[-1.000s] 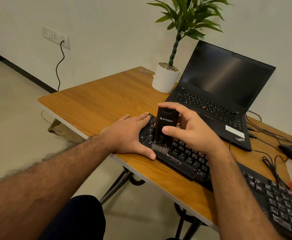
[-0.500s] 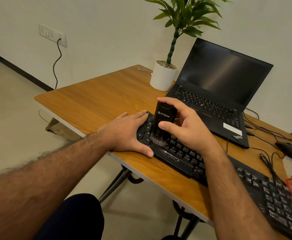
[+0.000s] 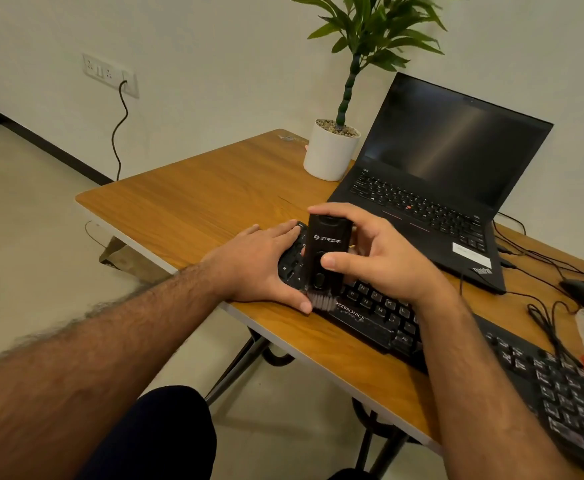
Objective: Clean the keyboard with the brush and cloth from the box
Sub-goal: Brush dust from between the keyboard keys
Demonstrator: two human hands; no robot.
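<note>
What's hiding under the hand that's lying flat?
The left hand lies flat on the left end of the black keyboard. A few keys peek out beside its fingers; the keys beneath the palm are covered. Its thumb touches the brush bristles.

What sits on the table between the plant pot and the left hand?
Nothing: in the head view only bare wooden table lies between the white plant pot and the left hand.
</note>
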